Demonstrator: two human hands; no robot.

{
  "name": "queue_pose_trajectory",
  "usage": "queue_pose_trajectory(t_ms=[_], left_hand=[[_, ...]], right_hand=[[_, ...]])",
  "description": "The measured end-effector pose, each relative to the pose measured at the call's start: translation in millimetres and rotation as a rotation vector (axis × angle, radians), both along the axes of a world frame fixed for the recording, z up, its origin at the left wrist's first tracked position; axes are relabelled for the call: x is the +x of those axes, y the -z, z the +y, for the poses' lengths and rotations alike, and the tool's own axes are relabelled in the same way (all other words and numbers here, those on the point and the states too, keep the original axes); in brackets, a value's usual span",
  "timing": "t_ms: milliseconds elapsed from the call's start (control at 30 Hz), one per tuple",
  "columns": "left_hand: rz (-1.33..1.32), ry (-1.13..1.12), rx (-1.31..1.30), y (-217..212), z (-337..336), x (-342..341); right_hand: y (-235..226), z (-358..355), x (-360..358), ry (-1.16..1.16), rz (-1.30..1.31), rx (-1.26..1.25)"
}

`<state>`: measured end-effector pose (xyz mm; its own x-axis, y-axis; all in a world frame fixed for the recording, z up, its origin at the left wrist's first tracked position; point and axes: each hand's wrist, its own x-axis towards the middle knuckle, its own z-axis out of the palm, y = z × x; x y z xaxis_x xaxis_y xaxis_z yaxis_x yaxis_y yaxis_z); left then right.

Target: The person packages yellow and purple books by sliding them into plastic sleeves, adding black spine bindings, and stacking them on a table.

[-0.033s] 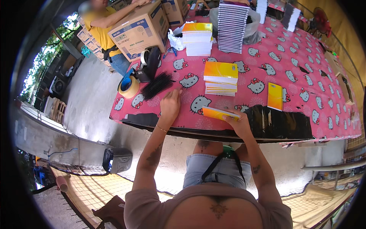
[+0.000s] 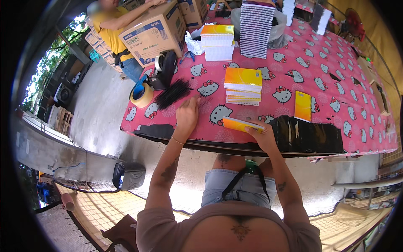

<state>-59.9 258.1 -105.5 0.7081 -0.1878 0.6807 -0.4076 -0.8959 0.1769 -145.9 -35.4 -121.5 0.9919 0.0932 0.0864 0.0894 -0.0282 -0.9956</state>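
The person's right hand (image 2: 262, 135) grips a yellow-orange booklet (image 2: 238, 124) by its right end, near the front edge of the table (image 2: 210, 133). The left hand (image 2: 187, 114), curled, adjoins black coils (image 2: 172, 95) toward the left edge; whether it holds anything cannot be told.

Pretty sure this is a small notebook-binding and packing workshop, kinda half open to the outdoors. Stacks of yellow spiral notebooks (image 2: 243, 77) and a bundle of what look like black binding coils (image 2: 173, 94) on the bench (image 2: 327, 110), plus a tape dispenser (image 2: 167, 69), big cardboard cartons (image 2: 157, 40), bare concrete floor (image 2: 90, 115), a wooden pallet (image 2: 64, 122), and trees (image 2: 43, 75) showing outside.
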Motion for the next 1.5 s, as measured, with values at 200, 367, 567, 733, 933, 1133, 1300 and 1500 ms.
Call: queue_pose_trajectory(t_ms=[200, 367, 567, 733, 933, 1133, 1300, 1500], left_hand=[[-0.03, 0.163, -0.275, -37.3, -17.2, -14.5], [0.433, 0.38, -0.335, -46.1, -42.3, -69.8], [0.264, 0.386, -0.418, -31.2, -43.5, -71.3], [0.26, 0.406, -0.418, -28.0, -42.2, -68.1], [0.269, 0.576, -0.231, -40.4, -36.6, -58.0], [0.406, 0.546, -0.154, -48.3, -45.1, -61.9], [0.243, 0.367, 0.127, -45.8, -54.6, -65.4], [0.034, 0.139, 0.249, 1.7, -76.0, -106.7]], right_hand=[[4.7, -3.3, 3.4, -0.002, -0.015, -0.008], [1.4, -4.6, 2.2, -0.022, 0.003, 0.003], [-2.4, -3.0, 1.3, -0.022, 0.005, 0.023], [-3.3, -2.4, 0.1, -0.032, -0.009, 0.053], [0.3, -4.5, -4.7, -0.062, -0.002, 0.011], [-2.5, -3.4, -5.0, -0.092, 0.008, 0.096], [-9.6, -1.6, -9.8, -0.075, -0.056, 0.051], [-2.4, 0.3, -12.8, -0.05, -0.054, 0.02]])
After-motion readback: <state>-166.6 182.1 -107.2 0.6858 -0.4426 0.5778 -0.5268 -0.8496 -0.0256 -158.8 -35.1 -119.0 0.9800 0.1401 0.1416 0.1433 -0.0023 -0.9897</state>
